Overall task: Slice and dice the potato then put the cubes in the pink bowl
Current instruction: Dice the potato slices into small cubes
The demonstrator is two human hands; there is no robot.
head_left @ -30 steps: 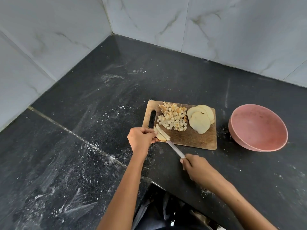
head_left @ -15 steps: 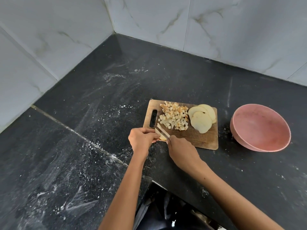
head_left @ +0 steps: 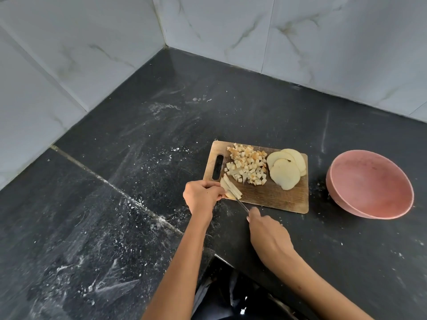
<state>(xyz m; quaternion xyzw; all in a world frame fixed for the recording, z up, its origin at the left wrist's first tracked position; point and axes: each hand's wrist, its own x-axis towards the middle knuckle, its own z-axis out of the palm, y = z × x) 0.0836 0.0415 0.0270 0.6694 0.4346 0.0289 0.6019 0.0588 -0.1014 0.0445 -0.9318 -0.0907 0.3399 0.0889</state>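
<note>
A wooden cutting board (head_left: 272, 195) lies on the dark worktop (head_left: 231, 107), and every place here is given from it. At its near-left corner the left hand (head_left: 201, 197) curls its fingers over a small stack of potato strips (head_left: 231, 190), pinning them right at the board's near edge. The right hand (head_left: 268, 232) sits off the board on its near side, wrapped around the handle of a knife (head_left: 241, 203); the blade crosses the near edge and reaches the strips. A pile of potato cubes (head_left: 248, 165) fills the far-left part of the board, beside the handle slot (head_left: 217, 166). Overlapping potato slices (head_left: 285, 173) lie at the far-right, one touching the right edge. The near-right part of the board is bare wood. The pink bowl (head_left: 369, 183) stands just beside the board's right edge, apart from it, holding no cubes. Left of and beyond the board the worktop runs open to the tiled walls (head_left: 323, 42).
</note>
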